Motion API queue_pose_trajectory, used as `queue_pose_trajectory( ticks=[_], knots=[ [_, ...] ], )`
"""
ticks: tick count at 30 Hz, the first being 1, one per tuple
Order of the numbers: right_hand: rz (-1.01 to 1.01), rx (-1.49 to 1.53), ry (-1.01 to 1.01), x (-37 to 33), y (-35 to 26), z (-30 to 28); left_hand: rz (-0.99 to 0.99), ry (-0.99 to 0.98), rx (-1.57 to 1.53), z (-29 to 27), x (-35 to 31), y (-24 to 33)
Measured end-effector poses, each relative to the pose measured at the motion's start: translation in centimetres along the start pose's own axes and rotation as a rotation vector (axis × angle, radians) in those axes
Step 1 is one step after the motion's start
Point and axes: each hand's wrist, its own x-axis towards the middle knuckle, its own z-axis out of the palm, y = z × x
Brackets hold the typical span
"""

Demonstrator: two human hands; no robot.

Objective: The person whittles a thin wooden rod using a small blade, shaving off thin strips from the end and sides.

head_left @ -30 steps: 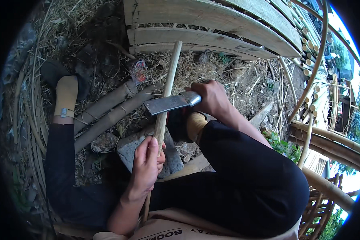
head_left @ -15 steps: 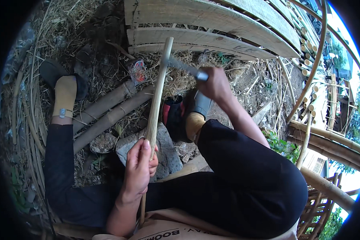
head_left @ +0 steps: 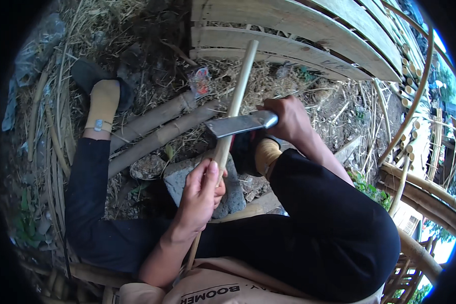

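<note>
My left hand (head_left: 202, 190) is closed round the lower part of a pale bamboo stick (head_left: 242, 83), thumb lying along it. The stick slants up and away from my lap, its far end before the wooden slats. My right hand (head_left: 290, 120) grips the handle of a broad-bladed knife (head_left: 240, 124), a grey metal collar showing where the blade begins. The flat blade lies across the stick a little above my left hand, its tip pointing left. Most of the handle is hidden inside my fingers.
A grey stone block (head_left: 182, 177) sits below the stick. Two thick bamboo poles (head_left: 162, 134) lie on the straw-covered ground to its left. A slatted wooden panel (head_left: 283, 30) stands at the back, with stacked bamboo (head_left: 413, 131) at the right. My legs stretch out on both sides.
The knife has come down the stick toward my left hand and now shows sharp, its blade flat across the wood. My whole view has shifted, so things appear further right.
</note>
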Motion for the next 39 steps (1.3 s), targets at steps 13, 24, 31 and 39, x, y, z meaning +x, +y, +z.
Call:
queue_pose_trajectory(
  ticks=[13,24,31,39],
  knots=[
    [0.033,-0.099,0.095,1.1,-0.2,0.0,-0.013,0.027,-0.017,-0.6,0.1,0.4],
    [-0.05,-0.027,0.174,-0.7,1.2,1.3,-0.011,-0.021,0.001,0.2,-0.1,-0.3],
    [-0.132,-0.092,0.053,-1.3,-0.2,0.3,0.003,0.007,-0.028,0.4,0.2,-0.7],
    [0.023,-0.1,0.17,-0.4,0.9,1.1,0.029,0.084,0.071,0.6,0.2,-0.6]
  ],
)
